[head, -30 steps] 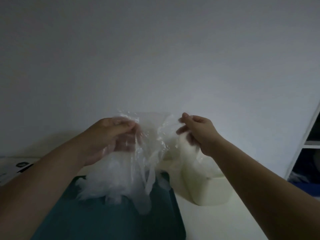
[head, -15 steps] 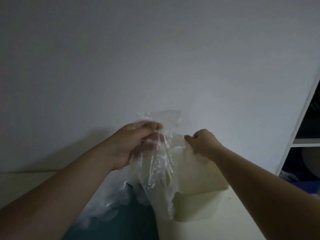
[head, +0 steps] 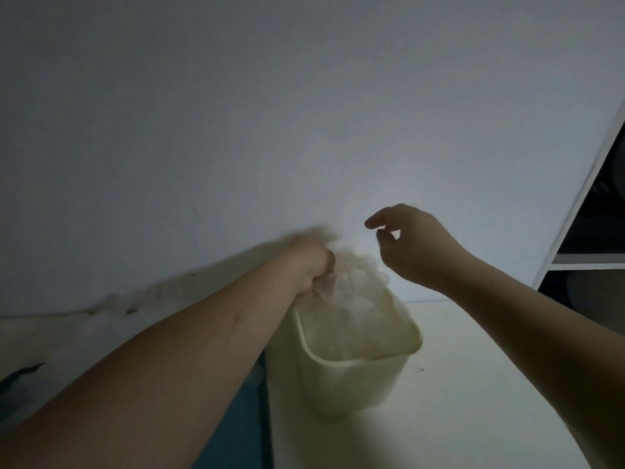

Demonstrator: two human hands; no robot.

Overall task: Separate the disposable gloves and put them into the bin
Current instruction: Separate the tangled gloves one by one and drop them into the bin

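Glove (head: 358,282) sits bunched in left hand (head: 311,262) over bin (head: 355,384); right hand (head: 419,248) hovers loosely open.

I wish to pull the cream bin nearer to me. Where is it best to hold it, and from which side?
Probably the near rim of the bin, pinched from above on the right by the free right hand: it is open-topped with a thin lip, and the left hand holds a glove over its far left corner.

left hand (head: 313,262) with glove (head: 351,282) over bin (head: 358,374), right hand (head: 416,245) above right, tray (head: 250,418) left of bin
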